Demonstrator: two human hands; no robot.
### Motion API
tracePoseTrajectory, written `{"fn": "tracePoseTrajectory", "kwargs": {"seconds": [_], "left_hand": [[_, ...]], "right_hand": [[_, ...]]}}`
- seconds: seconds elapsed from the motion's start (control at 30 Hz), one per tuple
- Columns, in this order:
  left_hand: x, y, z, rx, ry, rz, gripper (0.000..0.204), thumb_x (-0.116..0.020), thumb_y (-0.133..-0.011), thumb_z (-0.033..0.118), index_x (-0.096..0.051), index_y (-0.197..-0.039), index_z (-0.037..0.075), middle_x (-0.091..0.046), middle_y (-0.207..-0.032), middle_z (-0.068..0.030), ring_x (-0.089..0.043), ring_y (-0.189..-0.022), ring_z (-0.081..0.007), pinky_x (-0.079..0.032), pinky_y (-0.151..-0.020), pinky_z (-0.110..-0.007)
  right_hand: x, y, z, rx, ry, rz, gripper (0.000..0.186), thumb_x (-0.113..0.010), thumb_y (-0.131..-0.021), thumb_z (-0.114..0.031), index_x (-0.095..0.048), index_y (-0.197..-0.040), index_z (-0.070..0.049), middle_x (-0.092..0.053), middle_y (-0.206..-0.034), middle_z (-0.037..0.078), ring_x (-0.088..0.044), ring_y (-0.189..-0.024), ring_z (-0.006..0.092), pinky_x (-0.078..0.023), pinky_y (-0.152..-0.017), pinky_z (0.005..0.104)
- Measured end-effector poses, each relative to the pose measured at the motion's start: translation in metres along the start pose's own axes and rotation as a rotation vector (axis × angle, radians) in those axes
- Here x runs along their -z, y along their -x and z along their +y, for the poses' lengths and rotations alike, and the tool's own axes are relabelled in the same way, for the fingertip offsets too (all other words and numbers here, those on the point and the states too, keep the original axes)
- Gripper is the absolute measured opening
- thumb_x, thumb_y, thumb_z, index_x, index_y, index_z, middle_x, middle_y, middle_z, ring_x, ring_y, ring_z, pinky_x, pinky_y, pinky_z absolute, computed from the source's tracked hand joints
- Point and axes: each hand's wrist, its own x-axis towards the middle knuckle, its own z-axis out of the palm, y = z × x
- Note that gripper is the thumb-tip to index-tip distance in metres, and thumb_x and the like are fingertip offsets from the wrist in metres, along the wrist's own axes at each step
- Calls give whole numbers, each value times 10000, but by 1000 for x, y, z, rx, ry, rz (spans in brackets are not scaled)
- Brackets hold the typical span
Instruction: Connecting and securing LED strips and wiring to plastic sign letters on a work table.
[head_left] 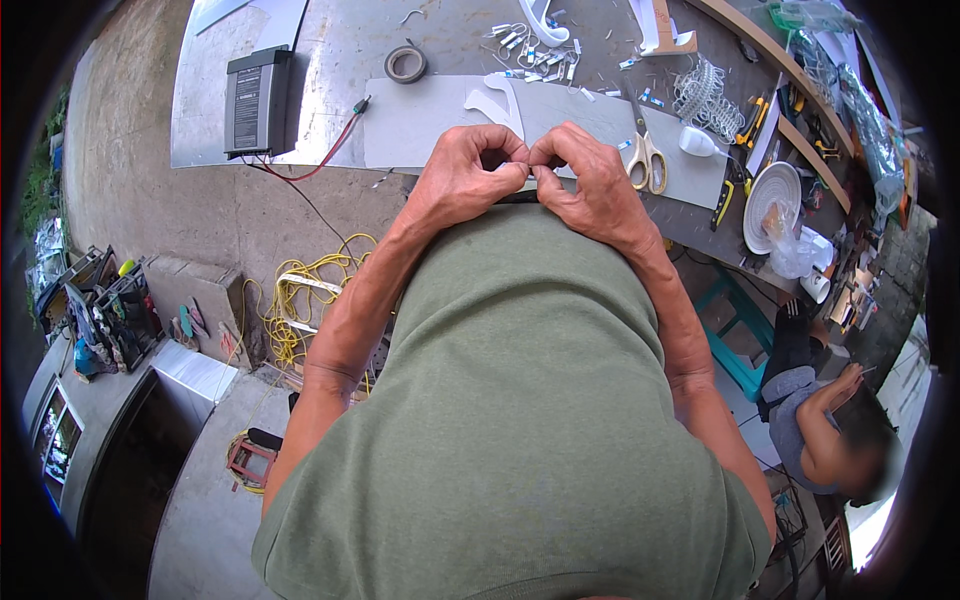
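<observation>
My left hand (462,178) and my right hand (594,182) meet at the near edge of the workbench, just in front of my body. Both are closed in a pinch, thumb against forefinger, with the fingertips touching or almost touching. Whatever lies between the fingertips is too small and hidden to name. Just beyond my hands, a flat white curved cutout (508,108) rests on a grey sheet (400,125). To the right of my right hand lie scissors with cream handles (643,172).
A black power supply box (258,105) with red and black leads stands left, near a tape roll (391,71). Small wired white modules (545,65) lie at the back. Pliers (722,205) and a white round dish (760,205) sit right. Another person (815,430) sits at lower right.
</observation>
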Motion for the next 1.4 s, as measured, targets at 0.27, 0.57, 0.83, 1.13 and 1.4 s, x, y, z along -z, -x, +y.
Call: {"fn": "tracePoseTrajectory", "kwargs": {"seconds": [0.27,0.57,0.83,1.13,1.4], "left_hand": [[0,1,0,32,142,44,197,-701,-823,174,-705,-885,-13,-658,-757,-6,-579,-673,-59,-472,-604,-241],[-1,2,4,57,121,56,210,-725,-828,182,-713,-898,-15,-674,-756,-21,-599,-672,-72,-493,-614,-249],[1,3,5,89,64,28,178,-711,-841,144,-710,-917,-18,-677,-821,-14,-598,-734,-65,-490,-664,-228],[0,0,-2,27,-10,1,146,-677,-838,101,-676,-903,-29,-652,-816,9,-569,-745,-40,-472,-667,-216],[1,0,-3,19,21,-24,138,-663,-822,92,-675,-901,-21,-645,-822,13,-564,-745,-36,-471,-667,-213]], "right_hand": [[-2,1,-4,-20,42,83,145,-694,-772,3,-653,-908,-26,-645,-820,93,-635,-771,242,-527,-663,366],[-2,-1,-3,48,128,106,123,-699,-774,8,-643,-877,-28,-640,-810,84,-609,-793,256,-515,-694,385],[-2,0,0,74,148,64,148,-699,-780,12,-605,-892,-16,-614,-820,100,-580,-792,267,-502,-702,395],[-2,-1,-1,50,64,-3,150,-655,-769,18,-599,-902,-25,-601,-830,102,-574,-792,261,-489,-694,384],[-2,-1,0,26,7,3,115,-646,-793,12,-630,-901,-26,-609,-819,101,-590,-776,260,-494,-688,387]]}}
